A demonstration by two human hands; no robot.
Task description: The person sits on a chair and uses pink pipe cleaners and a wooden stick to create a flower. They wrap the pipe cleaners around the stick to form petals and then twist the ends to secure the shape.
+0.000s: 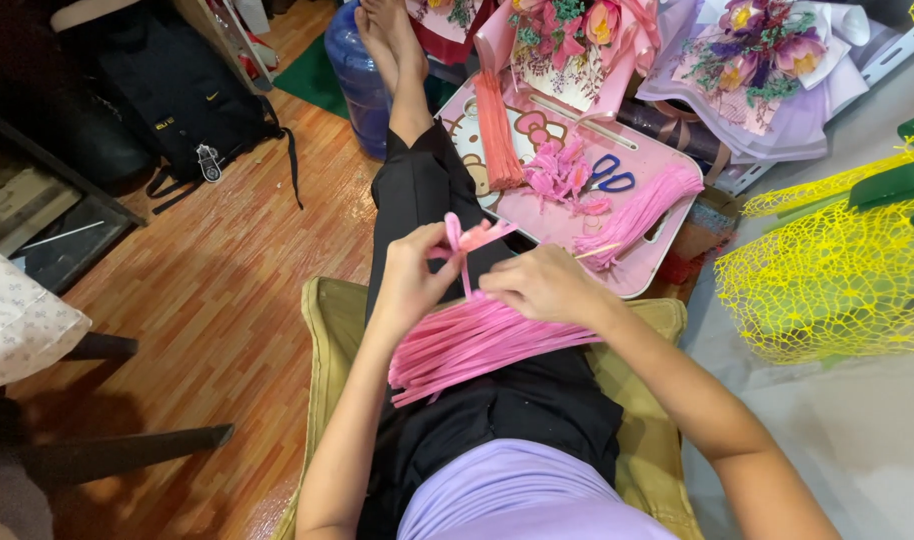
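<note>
Pink fuzzy stems are the working stock: a thick bundle of pink pipe cleaners (477, 340) lies across my lap, fanned toward my left side. Above that bundle my left hand (409, 275) pinches a single pink stem (467, 243), thumb and forefinger shut on it where it folds into a small loop. My right hand (547, 285) is just right of the bundle's upper end, fingers curled down onto the strands; whether it grips the stem's free tail or only steadies the pile I cannot tell from this angle.

Beyond the bundle, past my knees, stands a pink tray (649, 268) holding blue-handled scissors (609, 175), a heap of pink finished pieces (562, 172), a salmon-coloured stem bunch (497, 135) and another pink bunch (637, 212).

Judgement on method: keep the left pinch tight at the crossing so the loop holds its size, feed the tail with the right in short pulls, and keep both hands clear above the bundle so loose strands are not dragged in.
</note>
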